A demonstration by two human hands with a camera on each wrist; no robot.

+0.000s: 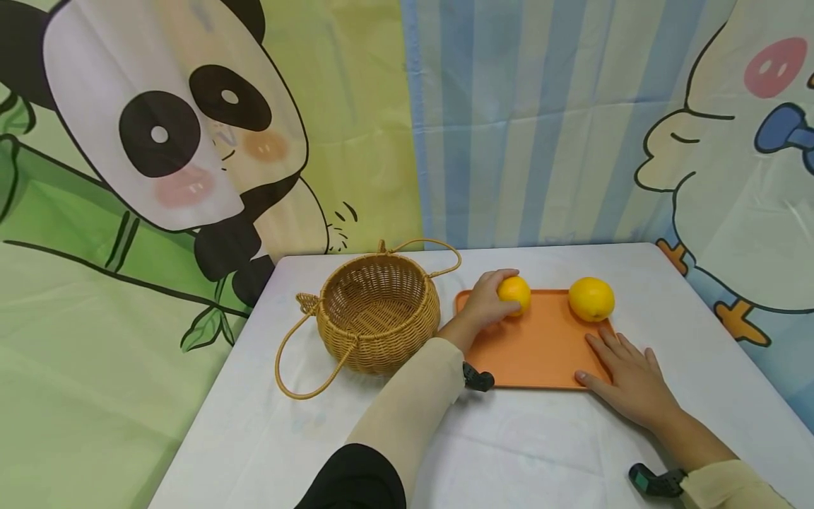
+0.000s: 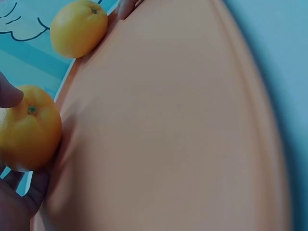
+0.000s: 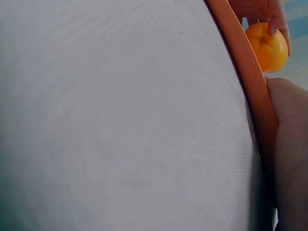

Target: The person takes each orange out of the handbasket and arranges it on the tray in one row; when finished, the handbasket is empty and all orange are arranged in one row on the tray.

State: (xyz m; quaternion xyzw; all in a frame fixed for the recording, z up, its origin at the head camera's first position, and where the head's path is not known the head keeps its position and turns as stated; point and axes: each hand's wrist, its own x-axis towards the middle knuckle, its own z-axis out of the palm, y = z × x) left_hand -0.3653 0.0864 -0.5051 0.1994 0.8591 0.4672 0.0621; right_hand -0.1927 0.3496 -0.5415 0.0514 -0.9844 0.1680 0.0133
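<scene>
My left hand [image 1: 488, 302] grips an orange [image 1: 514, 295] at the back left of an orange-coloured tray [image 1: 534, 353]. In the left wrist view, the thumb lies on that orange [image 2: 33, 132] near its stem end, with fingers under the other side. A second orange [image 1: 591, 299] sits at the tray's back right corner, apart from both hands. Spread fingers of my right hand [image 1: 629, 378] rest on the tray's right edge. Seen from the right wrist, that hand [image 3: 293, 144] lies along the tray rim [image 3: 250, 77], and its fingertips are out of sight.
Left of the tray stands a round wicker basket [image 1: 381, 353] with nothing inside; its two looped handles [image 1: 305, 392] fold outward. My left forearm [image 1: 407, 403] passes close by its right side. The white table [image 1: 509, 452] meets a cartoon-printed curtain [image 1: 509, 141] at the back.
</scene>
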